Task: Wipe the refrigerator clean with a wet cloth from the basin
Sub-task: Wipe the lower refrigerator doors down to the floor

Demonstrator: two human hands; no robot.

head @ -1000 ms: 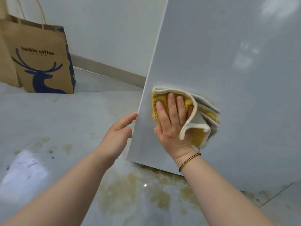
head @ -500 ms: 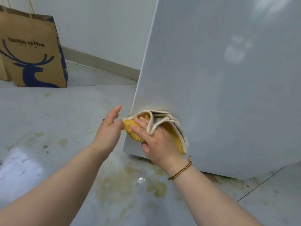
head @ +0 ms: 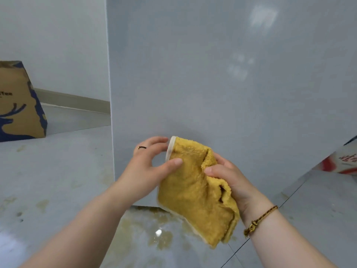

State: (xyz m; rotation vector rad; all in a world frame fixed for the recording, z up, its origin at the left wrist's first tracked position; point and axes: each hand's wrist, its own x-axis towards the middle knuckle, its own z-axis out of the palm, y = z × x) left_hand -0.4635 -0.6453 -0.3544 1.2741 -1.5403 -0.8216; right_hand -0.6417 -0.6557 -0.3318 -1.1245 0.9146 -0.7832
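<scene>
Stained floor (head: pixel 58 180) below grey refrigerator (head: pixel 222 84). Yellow cloth (head: pixel 195 192) held just off refrigerator's lower panel, left hand (head: pixel 148 169) pinching edge, right hand (head: pixel 229 178) gripping bunched side, likely refolding to fresh face.

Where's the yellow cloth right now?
Low centre of the head view, the yellow cloth is held between the left hand and right hand, before the refrigerator.
</scene>
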